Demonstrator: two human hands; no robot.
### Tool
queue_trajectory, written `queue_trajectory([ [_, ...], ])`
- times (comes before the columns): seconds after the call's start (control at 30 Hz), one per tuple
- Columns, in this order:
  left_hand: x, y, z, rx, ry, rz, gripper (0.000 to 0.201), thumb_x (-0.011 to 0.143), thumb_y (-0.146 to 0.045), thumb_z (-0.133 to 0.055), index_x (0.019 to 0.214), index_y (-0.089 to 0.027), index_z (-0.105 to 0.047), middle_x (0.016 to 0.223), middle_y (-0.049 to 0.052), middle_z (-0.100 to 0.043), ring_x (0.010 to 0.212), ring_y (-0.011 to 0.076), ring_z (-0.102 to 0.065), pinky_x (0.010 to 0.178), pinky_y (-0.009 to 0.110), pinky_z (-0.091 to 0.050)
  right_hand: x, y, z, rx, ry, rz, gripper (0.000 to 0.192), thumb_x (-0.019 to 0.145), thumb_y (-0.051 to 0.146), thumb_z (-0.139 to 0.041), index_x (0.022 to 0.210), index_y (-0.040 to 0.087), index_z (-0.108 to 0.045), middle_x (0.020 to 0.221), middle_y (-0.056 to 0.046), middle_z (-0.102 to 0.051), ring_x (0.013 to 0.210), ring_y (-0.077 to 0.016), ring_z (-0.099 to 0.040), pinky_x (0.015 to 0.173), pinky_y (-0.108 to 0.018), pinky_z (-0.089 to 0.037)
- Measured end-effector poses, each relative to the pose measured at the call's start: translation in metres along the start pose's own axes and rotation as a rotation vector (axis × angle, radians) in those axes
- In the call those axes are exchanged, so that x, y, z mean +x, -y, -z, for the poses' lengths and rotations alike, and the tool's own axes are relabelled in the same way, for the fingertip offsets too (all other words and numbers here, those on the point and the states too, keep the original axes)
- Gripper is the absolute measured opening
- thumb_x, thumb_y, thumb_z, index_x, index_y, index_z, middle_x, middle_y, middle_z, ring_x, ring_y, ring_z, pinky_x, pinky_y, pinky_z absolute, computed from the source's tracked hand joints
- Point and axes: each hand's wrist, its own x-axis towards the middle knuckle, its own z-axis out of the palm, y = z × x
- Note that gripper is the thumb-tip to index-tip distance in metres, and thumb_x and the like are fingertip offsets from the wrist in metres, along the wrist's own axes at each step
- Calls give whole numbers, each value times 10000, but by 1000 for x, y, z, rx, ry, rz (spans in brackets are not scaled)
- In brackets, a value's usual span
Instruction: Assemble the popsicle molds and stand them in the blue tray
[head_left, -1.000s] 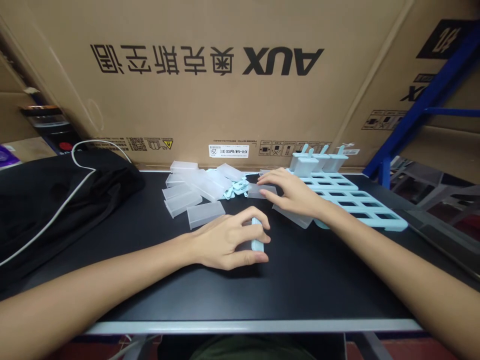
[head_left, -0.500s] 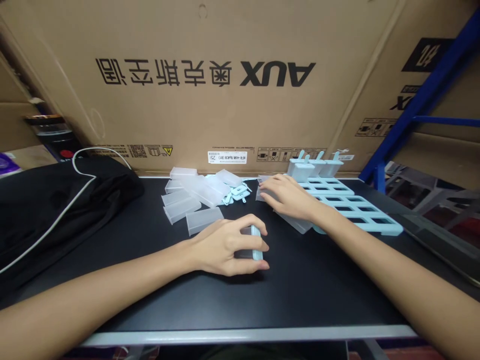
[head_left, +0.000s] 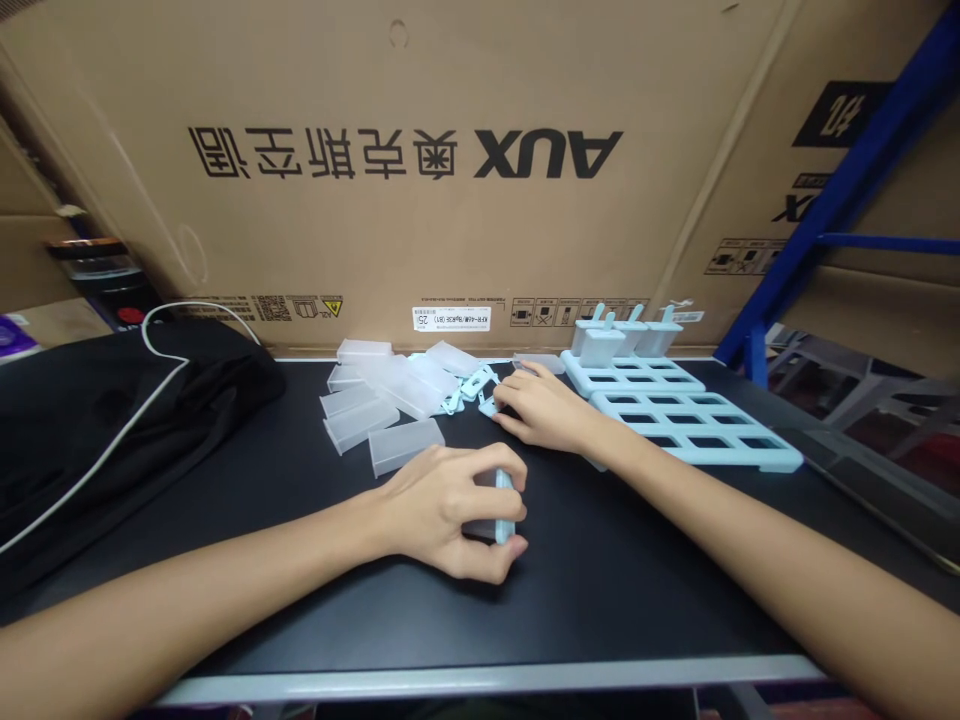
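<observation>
The left hand (head_left: pixel 442 505) lies curled on the black table (head_left: pixel 615 590), fingers and thumb closed narrowly around a small frosted mould with a pale blue cap (head_left: pixel 501 508). The cap end pokes out between the fingertips and the thumb, resting on or just above the table top; the rest of the piece is hidden under the palm.

The right hand (head_left: pixel 544 410) reaches further back, palm down, fingers loosely bent with their tips at a small heap of pale blue sticks (head_left: pixel 469 388). Whether it has actually pinched one I cannot tell, since the fingertips cover the spot.

Just left of the sticks lies a scatter of clear mould sleeves (head_left: pixel 382 400), all on their sides, with nothing seen in them; the nearest one (head_left: pixel 406 444) lies just beyond the left hand's knuckles. To the right of the right hand's wrist sits a pale blue rack (head_left: pixel 694 425) with rows of rectangular slots. Its near slots are open and unfilled, while three capped moulds (head_left: pixel 626 335) stand upright in the far row.

A black cloth with a white cable (head_left: pixel 112 420) lies at the table's left, and a large cardboard box (head_left: pixel 420 150) stands behind everything.
</observation>
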Motion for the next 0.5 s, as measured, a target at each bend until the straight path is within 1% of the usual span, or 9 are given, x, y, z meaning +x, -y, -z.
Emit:
queue_trajectory([
  [0.1,-1,0,-1,-13,8,13,132,743,-327,-621,778,-201,-643,953,16,-616,521,62,-420,434,220,-301,-2,-1,1,-17,-24,-5,138,916,250,-510,863,174,-612,891,-80,-685,840,-197,-606,1093,-441,-284],
  [0.17,-1,2,-1,-48,18,45,127,741,-313,-630,797,-200,-626,979,25,-599,546,68,-438,458,219,-338,-3,-1,2,-14,-29,-4,100,889,191,-506,879,174,-605,847,-62,-679,793,-182,-602,1110,-440,-267],
  [0.23,-1,5,0,-115,5,79,136,772,-305,-635,848,-195,-611,1015,49,-574,640,95,-506,553,232,-432,-5,0,4,14,-21,0,98,879,181,-511,914,172,-602,792,-41,-670,751,-172,-598,1126,-448,-248],
  [0.3,-1,9,1,-208,-37,78,165,824,-311,-621,936,-193,-592,1047,79,-543,817,154,-565,733,293,-506,-7,2,8,55,-24,9,120,900,232,-514,944,170,-606,760,-28,-665,740,-170,-600,1138,-454,-232],
  [0.33,0,10,3,-255,-56,66,193,851,-319,-604,995,-193,-577,1072,95,-526,917,188,-567,822,338,-509,-8,3,9,69,-37,13,151,916,267,-507,957,168,-613,780,-35,-671,767,-176,-606,1140,-458,-228],
  [0.4,1,12,6,-334,-55,37,267,892,-330,-560,1119,-192,-529,1142,127,-484,1086,245,-519,940,421,-476,-9,5,10,71,-75,12,229,937,322,-488,1010,161,-634,910,-77,-692,899,-205,-613,1139,-470,-225],
  [0.43,1,12,7,-363,-37,23,299,903,-326,-539,1168,-191,-499,1170,139,-461,1143,265,-485,972,453,-456,-9,5,9,64,-87,13,272,944,341,-480,1062,157,-642,1008,-103,-690,991,-227,-600,1140,-482,-218],
  [0.5,0,12,8,-392,1,11,327,905,-291,-517,1209,-191,-449,1171,141,-431,1183,280,-439,992,489,-431,-8,6,7,56,-64,27,363,951,387,-471,1183,161,-635,1178,-138,-656,1143,-267,-546,1145,-516,-190],
])
